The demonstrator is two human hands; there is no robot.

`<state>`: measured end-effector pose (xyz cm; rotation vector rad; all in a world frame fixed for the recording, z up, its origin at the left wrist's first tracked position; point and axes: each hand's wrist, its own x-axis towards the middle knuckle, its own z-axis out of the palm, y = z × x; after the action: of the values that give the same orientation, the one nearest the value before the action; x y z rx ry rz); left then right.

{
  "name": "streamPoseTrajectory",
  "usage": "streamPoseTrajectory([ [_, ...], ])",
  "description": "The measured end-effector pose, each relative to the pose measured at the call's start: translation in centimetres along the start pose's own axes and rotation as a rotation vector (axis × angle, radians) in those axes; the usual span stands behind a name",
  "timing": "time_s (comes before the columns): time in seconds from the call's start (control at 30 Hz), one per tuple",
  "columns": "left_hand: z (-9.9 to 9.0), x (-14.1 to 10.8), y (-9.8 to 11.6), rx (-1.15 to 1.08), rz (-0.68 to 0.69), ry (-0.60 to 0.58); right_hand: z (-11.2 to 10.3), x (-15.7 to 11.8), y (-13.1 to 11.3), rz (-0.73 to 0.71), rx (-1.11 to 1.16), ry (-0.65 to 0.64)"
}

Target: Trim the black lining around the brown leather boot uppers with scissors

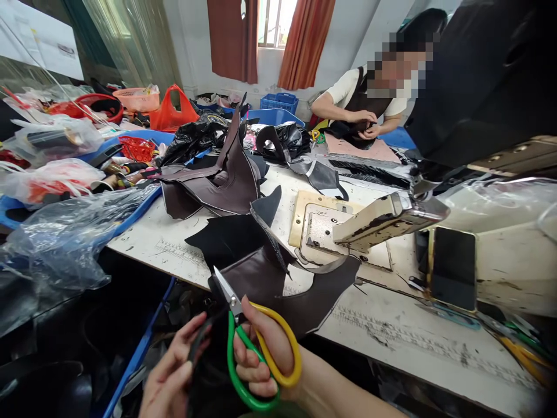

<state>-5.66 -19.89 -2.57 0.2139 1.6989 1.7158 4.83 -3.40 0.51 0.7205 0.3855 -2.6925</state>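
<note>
In my right hand (261,354) is a pair of scissors (235,306) with one green and one yellow handle; the blades look closed and point up and to the left. My left hand (172,371) pinches the edge of a black strip of material (201,334) at the bottom of the view. Just beyond the scissor blades lies a dark brown leather piece (250,276) with a zipper, hanging partly over the table's front edge. A black panel (226,241) shows behind it. How the strip joins the leather piece is hidden by my hands.
A sewing machine (369,223) stands on the white table (143,241), with a phone (453,270) at its right. Folded brown leather pieces (217,180) lie farther back. At left, a blue tray (148,200) holds spools and plastic bags. Across the table a person handles dark material.
</note>
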Motion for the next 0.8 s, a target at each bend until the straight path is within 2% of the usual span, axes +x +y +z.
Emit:
streamPoseTrajectory([
  [0.03,-1.3,0.5,-0.2,0.110,-0.042,0.030,0.0,-1.0,-0.2,-0.020,-0.042,-0.014],
  [0.1,-3.7,1.3,-0.8,0.390,-0.106,0.002,0.0,-3.4,-0.5,-0.100,-0.183,0.020],
  [0.17,-4.7,1.7,-1.2,0.573,-0.111,-0.035,0.1,-6.2,-0.9,-0.222,-0.437,0.173],
  [0.2,-4.5,1.6,-1.4,0.586,-0.113,-0.065,0.1,-7.5,-1.0,-0.285,-0.585,0.292],
  [0.27,-2.8,1.4,-1.4,0.474,-0.144,-0.145,-0.2,-9.6,-1.1,-0.354,-0.878,0.523],
  [0.33,0.0,1.2,-1.2,0.276,-0.182,-0.217,-0.7,-10.8,-0.9,-0.402,-1.156,0.717],
  [0.43,3.6,1.2,-0.5,0.068,-0.214,-0.231,-1.7,-11.5,0.1,-0.513,-1.478,0.910],
  [0.5,4.8,1.2,0.1,-0.039,-0.281,-0.234,-2.2,-11.5,1.2,-0.593,-1.583,0.954],
  [0.6,5.1,0.8,1.3,-0.174,-0.410,-0.305,-2.5,-11.2,3.1,-0.656,-1.692,0.946],
  [0.7,5.5,0.2,2.1,-0.222,-0.467,-0.392,-2.8,-10.7,5.1,-0.689,-1.837,0.991],
  [0.8,6.9,-0.5,2.1,-0.246,-0.507,-0.337,-3.6,-11.0,6.6,-0.748,-1.967,1.118],
])
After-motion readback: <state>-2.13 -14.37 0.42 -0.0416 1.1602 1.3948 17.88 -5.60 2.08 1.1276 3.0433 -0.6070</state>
